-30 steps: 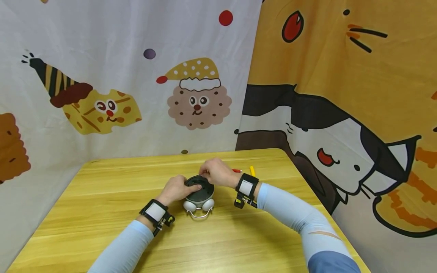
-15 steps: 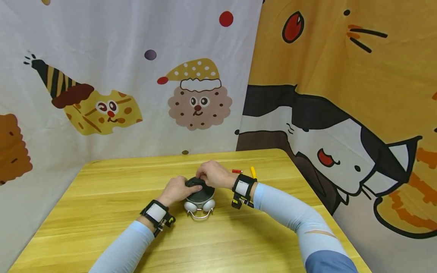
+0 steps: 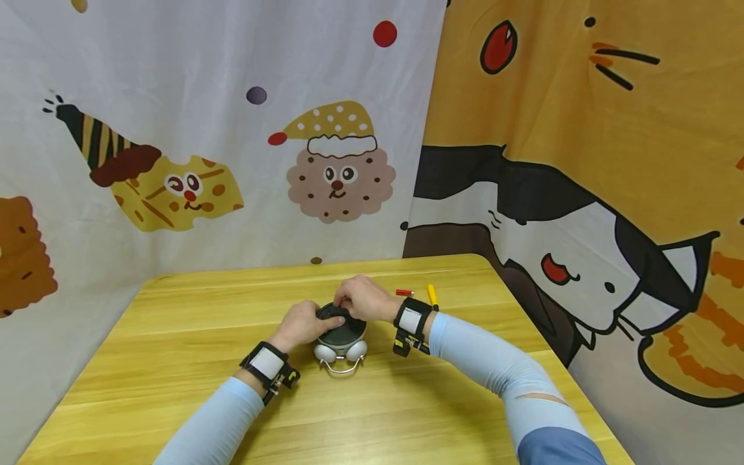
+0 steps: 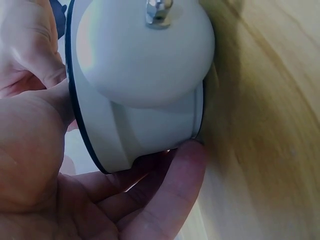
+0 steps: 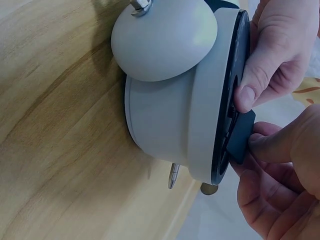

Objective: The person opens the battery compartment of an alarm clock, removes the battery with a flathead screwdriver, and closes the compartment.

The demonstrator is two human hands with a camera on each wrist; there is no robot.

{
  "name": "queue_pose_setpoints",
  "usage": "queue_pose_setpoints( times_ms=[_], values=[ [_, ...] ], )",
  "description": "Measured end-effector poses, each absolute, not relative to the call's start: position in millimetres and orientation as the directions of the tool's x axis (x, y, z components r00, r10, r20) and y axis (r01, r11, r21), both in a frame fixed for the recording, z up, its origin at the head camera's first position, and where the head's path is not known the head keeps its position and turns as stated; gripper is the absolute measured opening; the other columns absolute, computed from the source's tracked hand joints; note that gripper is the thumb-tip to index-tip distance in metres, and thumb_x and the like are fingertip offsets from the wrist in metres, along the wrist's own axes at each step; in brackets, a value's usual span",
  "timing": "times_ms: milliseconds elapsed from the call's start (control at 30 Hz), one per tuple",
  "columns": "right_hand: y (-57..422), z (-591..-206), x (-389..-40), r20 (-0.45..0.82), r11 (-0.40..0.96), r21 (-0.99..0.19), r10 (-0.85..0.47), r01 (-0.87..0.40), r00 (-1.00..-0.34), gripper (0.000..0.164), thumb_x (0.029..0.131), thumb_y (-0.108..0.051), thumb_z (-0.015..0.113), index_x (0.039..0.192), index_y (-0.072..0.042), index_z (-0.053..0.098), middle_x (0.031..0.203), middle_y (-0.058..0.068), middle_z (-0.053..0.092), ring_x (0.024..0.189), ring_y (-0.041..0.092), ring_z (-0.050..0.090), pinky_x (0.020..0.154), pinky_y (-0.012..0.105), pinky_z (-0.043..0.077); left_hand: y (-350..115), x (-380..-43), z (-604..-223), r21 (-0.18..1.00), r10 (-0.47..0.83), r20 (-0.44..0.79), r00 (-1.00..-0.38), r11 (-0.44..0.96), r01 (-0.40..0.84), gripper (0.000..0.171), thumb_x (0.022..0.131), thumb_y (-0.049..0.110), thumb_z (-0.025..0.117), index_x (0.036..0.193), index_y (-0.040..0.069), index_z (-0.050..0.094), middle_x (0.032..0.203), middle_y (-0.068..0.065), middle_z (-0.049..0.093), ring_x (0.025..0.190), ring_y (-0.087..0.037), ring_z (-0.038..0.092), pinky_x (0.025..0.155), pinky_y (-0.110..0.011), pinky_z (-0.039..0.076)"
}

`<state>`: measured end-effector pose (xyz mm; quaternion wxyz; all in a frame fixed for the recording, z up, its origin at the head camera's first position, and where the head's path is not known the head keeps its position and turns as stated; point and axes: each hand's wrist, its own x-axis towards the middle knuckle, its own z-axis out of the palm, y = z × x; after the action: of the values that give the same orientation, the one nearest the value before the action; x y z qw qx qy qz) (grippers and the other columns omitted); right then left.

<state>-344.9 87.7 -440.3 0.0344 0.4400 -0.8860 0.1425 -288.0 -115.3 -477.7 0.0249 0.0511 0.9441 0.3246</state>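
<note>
A white twin-bell alarm clock (image 3: 343,341) lies face down on the wooden table (image 3: 407,400), its black back turned up. My left hand (image 3: 301,323) grips the clock's left side, fingers curled under the white body (image 4: 140,100) and thumb on the black back. My right hand (image 3: 361,298) reaches over the back's far edge. In the right wrist view its fingertips (image 5: 272,150) pinch a small black cover (image 5: 241,137) that stands partly off the clock's back (image 5: 175,115).
A small red cylinder (image 3: 403,292) and a yellow one (image 3: 431,295) lie on the table just beyond my right wrist. Cartoon-printed cloth hangs behind the table and along its right side. The table's right edge (image 3: 558,374) runs close to my right forearm.
My right hand has slid a little left and nearer over the clock's back, hiding more of it. The left hand and the clock have stayed put.
</note>
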Motion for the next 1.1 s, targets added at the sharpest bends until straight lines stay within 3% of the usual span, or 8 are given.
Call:
queue_pose_setpoints(
  times_ms=[600,1100],
  values=[
    [82,-446,-353,0.193,0.561,-0.199,-0.781,-0.803,-0.594,0.021,0.104,-0.001,0.073,0.108,-0.013,0.089,0.109,0.005,0.085,0.105,0.021,0.081,0.095,0.036,0.066,-115,-287,-478,0.616,0.110,-0.009,-0.994,0.784,0.081,0.052,0.096,0.055,0.086,0.081,0.008,0.069,0.072,-0.001,0.059,0.064,-0.017,0.055,0.057,-0.027,0.038],
    [80,-440,-358,0.127,0.551,-0.178,-0.809,-0.815,-0.575,0.021,0.104,-0.002,0.074,0.107,-0.015,0.090,0.108,0.001,0.087,0.103,0.017,0.080,0.093,0.034,0.066,-112,-289,-480,0.602,0.100,0.000,-0.995,0.795,0.080,0.053,0.096,0.056,0.086,0.081,0.008,0.069,0.071,-0.002,0.058,0.063,-0.018,0.055,0.056,-0.027,0.037]
  ],
)
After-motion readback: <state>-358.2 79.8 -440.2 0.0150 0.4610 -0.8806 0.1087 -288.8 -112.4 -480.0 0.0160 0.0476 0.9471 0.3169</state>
